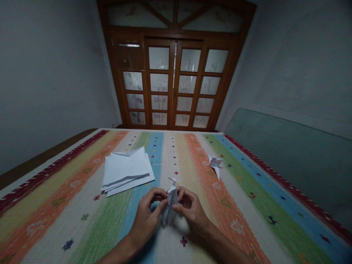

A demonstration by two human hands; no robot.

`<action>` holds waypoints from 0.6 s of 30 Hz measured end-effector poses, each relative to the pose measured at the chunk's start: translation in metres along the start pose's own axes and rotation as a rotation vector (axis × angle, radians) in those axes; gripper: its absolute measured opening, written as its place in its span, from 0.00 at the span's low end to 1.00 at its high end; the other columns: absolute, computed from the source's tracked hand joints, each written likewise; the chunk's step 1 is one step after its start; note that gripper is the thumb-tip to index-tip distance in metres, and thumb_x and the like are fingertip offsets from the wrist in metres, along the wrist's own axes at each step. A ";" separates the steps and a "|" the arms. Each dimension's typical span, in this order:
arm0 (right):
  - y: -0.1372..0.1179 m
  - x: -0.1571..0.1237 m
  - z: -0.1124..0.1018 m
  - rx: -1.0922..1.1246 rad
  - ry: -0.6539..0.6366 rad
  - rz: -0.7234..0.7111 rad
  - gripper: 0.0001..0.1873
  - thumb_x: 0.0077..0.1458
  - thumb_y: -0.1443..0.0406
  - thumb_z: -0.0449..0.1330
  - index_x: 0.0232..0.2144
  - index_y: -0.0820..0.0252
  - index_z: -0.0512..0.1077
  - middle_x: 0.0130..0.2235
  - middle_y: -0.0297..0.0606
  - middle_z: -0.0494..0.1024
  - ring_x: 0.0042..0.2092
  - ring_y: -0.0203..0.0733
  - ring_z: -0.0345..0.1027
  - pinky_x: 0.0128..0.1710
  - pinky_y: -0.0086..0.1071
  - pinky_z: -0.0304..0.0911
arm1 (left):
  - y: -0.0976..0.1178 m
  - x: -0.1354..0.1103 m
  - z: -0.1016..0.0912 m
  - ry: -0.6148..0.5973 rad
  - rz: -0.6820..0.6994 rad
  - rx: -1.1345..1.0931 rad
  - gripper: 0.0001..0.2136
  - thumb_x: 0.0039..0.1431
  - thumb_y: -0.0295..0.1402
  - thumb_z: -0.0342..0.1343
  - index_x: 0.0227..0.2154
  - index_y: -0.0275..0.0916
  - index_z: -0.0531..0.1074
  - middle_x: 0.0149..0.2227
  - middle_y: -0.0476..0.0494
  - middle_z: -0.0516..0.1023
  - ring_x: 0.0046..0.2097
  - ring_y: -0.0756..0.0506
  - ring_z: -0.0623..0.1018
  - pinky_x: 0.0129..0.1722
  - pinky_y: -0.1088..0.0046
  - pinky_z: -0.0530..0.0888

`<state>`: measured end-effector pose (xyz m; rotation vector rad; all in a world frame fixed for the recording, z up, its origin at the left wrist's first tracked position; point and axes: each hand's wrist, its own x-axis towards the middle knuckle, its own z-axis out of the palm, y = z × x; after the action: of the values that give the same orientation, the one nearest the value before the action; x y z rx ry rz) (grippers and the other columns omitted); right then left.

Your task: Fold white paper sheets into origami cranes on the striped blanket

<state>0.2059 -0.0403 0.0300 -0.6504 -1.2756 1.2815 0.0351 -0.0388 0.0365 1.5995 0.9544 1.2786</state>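
Both my hands meet low in the middle of the head view over a striped cloth [82, 205]. Between them stands a small folded white paper figure [171, 201] with a thin neck sticking up. My left hand [147, 216] pinches its left side, fingers curled. Its right side is pinched by my right hand [192, 211], also with curled fingers. A stack of white paper sheets [126, 172] lies to the upper left of my hands. A finished folded paper bird [215, 164] rests on the cloth to the upper right.
The striped cloth covers a wide flat surface with dark red borders. A glass pane [288, 161] leans along the right side. A wooden door with frosted panes [173, 84] stands at the far end between grey walls.
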 end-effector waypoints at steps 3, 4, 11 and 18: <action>-0.001 -0.001 0.002 -0.081 0.015 -0.001 0.19 0.47 0.56 0.71 0.24 0.56 0.65 0.38 0.40 0.77 0.41 0.46 0.73 0.45 0.38 0.66 | 0.000 -0.002 0.001 0.001 0.002 0.038 0.06 0.58 0.34 0.61 0.37 0.40 0.75 0.38 0.44 0.79 0.41 0.43 0.79 0.44 0.69 0.76; -0.001 -0.001 0.002 -0.108 0.025 -0.005 0.18 0.47 0.56 0.71 0.23 0.56 0.66 0.38 0.40 0.78 0.41 0.46 0.73 0.45 0.38 0.66 | 0.001 -0.003 0.001 0.002 0.001 0.043 0.07 0.58 0.34 0.62 0.37 0.40 0.74 0.38 0.44 0.79 0.41 0.43 0.79 0.44 0.69 0.76; 0.001 -0.001 0.001 -0.300 0.152 -0.073 0.10 0.50 0.61 0.68 0.24 0.57 0.72 0.31 0.37 0.77 0.35 0.43 0.71 0.37 0.35 0.66 | 0.001 -0.005 0.003 0.052 0.032 0.077 0.08 0.57 0.34 0.62 0.39 0.41 0.73 0.36 0.45 0.80 0.39 0.44 0.81 0.40 0.70 0.79; 0.002 -0.003 0.002 -0.359 0.279 -0.015 0.11 0.51 0.61 0.67 0.34 0.56 0.69 0.33 0.35 0.75 0.35 0.41 0.71 0.32 0.30 0.64 | 0.002 -0.004 0.001 0.079 0.026 0.091 0.07 0.59 0.36 0.60 0.38 0.40 0.74 0.36 0.45 0.80 0.38 0.44 0.82 0.39 0.70 0.79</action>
<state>0.2042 -0.0427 0.0274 -1.0337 -1.2820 0.9160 0.0357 -0.0434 0.0370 1.6456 1.0567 1.3416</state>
